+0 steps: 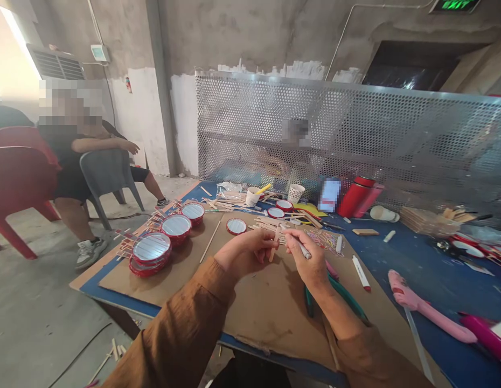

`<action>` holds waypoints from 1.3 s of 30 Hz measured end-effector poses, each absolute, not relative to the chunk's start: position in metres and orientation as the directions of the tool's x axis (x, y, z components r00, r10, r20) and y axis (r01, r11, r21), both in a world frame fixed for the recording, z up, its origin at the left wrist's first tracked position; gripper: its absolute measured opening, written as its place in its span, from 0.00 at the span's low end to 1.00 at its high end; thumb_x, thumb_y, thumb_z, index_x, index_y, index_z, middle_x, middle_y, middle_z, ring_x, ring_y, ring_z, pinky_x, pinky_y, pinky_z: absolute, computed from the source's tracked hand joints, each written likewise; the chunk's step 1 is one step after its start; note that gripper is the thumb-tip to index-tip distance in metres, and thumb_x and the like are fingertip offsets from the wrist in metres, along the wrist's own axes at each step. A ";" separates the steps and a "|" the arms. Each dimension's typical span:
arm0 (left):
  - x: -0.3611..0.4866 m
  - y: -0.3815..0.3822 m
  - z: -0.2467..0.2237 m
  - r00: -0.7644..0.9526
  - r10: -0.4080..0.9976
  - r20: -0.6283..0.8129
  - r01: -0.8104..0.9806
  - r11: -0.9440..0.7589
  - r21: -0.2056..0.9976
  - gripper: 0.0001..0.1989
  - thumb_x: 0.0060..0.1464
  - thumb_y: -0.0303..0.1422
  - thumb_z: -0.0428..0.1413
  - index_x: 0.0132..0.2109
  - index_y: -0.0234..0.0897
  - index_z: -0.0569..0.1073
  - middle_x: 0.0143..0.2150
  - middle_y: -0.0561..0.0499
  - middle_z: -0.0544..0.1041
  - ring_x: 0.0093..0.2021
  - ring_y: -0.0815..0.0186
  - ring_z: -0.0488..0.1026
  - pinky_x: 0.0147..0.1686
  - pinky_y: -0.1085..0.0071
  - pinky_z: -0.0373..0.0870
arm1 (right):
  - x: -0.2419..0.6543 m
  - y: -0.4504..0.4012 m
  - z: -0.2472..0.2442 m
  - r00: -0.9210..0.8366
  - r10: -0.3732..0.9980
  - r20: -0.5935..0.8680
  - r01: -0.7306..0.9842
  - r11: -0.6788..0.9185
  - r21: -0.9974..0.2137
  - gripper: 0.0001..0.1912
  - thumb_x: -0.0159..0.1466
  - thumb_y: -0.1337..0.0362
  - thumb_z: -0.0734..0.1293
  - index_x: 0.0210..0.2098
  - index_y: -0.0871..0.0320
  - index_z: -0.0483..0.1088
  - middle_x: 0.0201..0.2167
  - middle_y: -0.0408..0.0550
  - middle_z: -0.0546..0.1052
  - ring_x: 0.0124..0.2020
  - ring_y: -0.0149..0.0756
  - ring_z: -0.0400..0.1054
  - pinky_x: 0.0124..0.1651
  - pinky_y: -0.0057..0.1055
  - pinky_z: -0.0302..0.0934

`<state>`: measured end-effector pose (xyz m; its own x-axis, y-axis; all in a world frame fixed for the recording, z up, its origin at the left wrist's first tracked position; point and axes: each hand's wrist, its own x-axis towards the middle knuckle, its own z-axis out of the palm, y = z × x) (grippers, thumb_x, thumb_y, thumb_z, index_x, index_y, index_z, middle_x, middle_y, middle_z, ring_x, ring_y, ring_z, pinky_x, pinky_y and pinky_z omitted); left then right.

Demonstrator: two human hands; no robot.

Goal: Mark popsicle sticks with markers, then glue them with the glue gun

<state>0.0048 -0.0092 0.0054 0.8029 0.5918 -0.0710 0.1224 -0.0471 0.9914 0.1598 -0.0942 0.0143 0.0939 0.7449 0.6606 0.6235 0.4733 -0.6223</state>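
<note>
Both your left hand [254, 249] and your right hand [315, 265] hold something small.
Your left pinches a thin stick [272, 255], nearly upright; your right grips a pen [304, 250], slanting in toward the stick's top from the right. Brown cardboard [258, 307] lies below, on the blue counter [382, 245].

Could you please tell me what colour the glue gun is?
The glue gun is pink, best seen in the head view.
</note>
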 end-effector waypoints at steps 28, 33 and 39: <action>0.003 0.001 -0.002 0.807 0.588 -0.052 0.156 -0.128 0.979 0.14 0.60 0.40 0.57 0.32 0.35 0.68 0.22 0.53 0.73 0.18 0.73 0.67 0.22 0.76 0.64 | 0.156 -0.098 0.018 0.083 0.745 0.662 0.623 0.480 -0.618 0.13 0.67 0.55 0.62 0.38 0.56 0.75 0.25 0.44 0.78 0.25 0.35 0.72 0.31 0.30 0.66; 0.004 0.001 -0.002 0.799 0.598 -0.066 0.180 -0.132 0.975 0.13 0.62 0.39 0.55 0.33 0.35 0.67 0.21 0.54 0.72 0.17 0.73 0.67 0.21 0.77 0.64 | 0.156 -0.097 0.017 0.081 0.745 0.662 0.628 0.477 -0.614 0.13 0.67 0.55 0.63 0.38 0.56 0.75 0.24 0.44 0.77 0.24 0.35 0.72 0.30 0.29 0.66; 0.004 0.003 -0.008 0.801 0.597 -0.049 0.144 -0.112 0.983 0.13 0.61 0.40 0.56 0.35 0.35 0.67 0.22 0.54 0.73 0.18 0.73 0.68 0.21 0.77 0.63 | 0.157 -0.097 0.016 0.070 0.753 0.654 0.629 0.476 -0.615 0.13 0.67 0.55 0.62 0.37 0.56 0.75 0.22 0.43 0.76 0.23 0.33 0.71 0.30 0.28 0.65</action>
